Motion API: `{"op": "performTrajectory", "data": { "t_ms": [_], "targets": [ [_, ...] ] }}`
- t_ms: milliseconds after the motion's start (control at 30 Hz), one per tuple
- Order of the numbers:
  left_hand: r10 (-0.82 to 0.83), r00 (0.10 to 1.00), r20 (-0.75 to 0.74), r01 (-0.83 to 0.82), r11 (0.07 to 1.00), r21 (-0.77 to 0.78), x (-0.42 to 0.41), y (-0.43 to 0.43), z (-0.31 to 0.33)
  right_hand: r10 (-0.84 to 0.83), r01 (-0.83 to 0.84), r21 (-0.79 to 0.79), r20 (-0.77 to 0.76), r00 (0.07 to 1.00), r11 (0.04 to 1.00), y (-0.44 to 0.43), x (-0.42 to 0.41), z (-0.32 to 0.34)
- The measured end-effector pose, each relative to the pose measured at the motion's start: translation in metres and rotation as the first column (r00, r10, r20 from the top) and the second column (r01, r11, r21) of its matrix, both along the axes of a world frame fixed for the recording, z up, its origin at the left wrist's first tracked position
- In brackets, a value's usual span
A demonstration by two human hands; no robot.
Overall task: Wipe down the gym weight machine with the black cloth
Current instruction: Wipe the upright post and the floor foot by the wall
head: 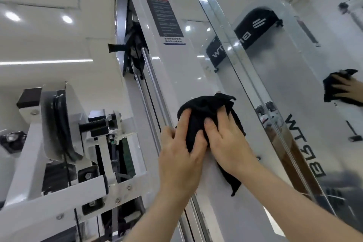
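Note:
The gym weight machine is a tall white tower (188,76) that leans up through the middle of the head view. A crumpled black cloth (206,108) lies against its glossy side panel at mid height. My left hand (180,155) presses the cloth's left part, fingers spread over it and the thumb at the panel's edge. My right hand (225,143) presses the cloth's right side with straight fingers. A loose corner of the cloth (234,186) hangs down below my right wrist.
A warning label (164,15) sits high on the tower. Chrome guide rods (153,84) run along its left edge beside a pulley and bracket assembly (59,124). A mirror (314,84) at the right reflects the machine, a hand and the cloth.

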State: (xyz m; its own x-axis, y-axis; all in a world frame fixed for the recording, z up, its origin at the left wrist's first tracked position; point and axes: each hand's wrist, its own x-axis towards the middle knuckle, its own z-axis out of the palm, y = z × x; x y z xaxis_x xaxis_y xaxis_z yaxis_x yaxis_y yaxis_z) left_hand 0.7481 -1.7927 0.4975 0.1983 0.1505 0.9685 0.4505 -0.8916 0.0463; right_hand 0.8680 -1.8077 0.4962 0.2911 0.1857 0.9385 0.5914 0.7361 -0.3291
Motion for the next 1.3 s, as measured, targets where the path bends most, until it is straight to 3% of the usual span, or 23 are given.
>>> {"op": "performTrajectory", "data": {
  "t_ms": [133, 333, 500, 667, 833, 967, 1067, 1167, 1300],
  "targets": [
    [0.001, 1.0, -0.005, -0.001, 0.989, 0.146, -0.001, 0.009, 0.009, 0.0, 0.0, 0.009, 0.016, 1.0, 1.0, 0.002, -0.006, 0.019],
    [0.028, 0.993, 0.115, -0.068, 0.93, 0.362, 0.0, 0.024, 0.166, -0.099, 0.099, 0.018, 0.018, 0.995, 0.995, 0.003, -0.01, 0.169],
    [0.007, 0.989, 0.147, -0.07, 0.901, 0.428, -0.003, 0.03, 0.289, -0.149, 0.149, 0.004, 0.051, 0.987, 0.989, 0.0, -0.011, 0.297],
    [0.113, 0.98, 0.166, -0.175, 0.884, 0.433, -0.002, 0.022, 0.4, -0.154, 0.157, -0.035, 0.064, 0.986, 0.987, -0.001, -0.006, 0.413],
    [0.178, 0.983, -0.043, -0.143, 0.893, 0.427, -0.003, 0.025, 0.498, -0.143, 0.149, -0.119, 0.059, 0.988, 0.982, -0.003, -0.004, 0.508],
    [0.213, 0.973, -0.091, -0.179, 0.94, 0.292, -0.004, 0.026, 0.557, -0.127, 0.183, -0.31, 0.191, 0.973, 0.933, -0.005, -0.002, 0.575],
    [0.313, 0.94, -0.138, -0.284, 0.939, 0.195, -0.005, 0.026, 0.597, -0.062, 0.217, -0.513, 0.301, 0.952, 0.831, 0.006, 0.009, 0.622],
    [0.371, 0.921, -0.116, -0.346, 0.918, 0.194, -0.006, 0.025, 0.604, 0.0, 0.222, -0.545, 0.378, 0.926, 0.809, 0.009, 0.014, 0.635],
    [0.257, 0.963, -0.085, -0.245, 0.96, 0.136, 0.001, 0.01, 0.563, 0.103, 0.002, -0.396, 0.244, 0.964, 0.918, -0.007, 0.024, 0.567]
  ]
}}
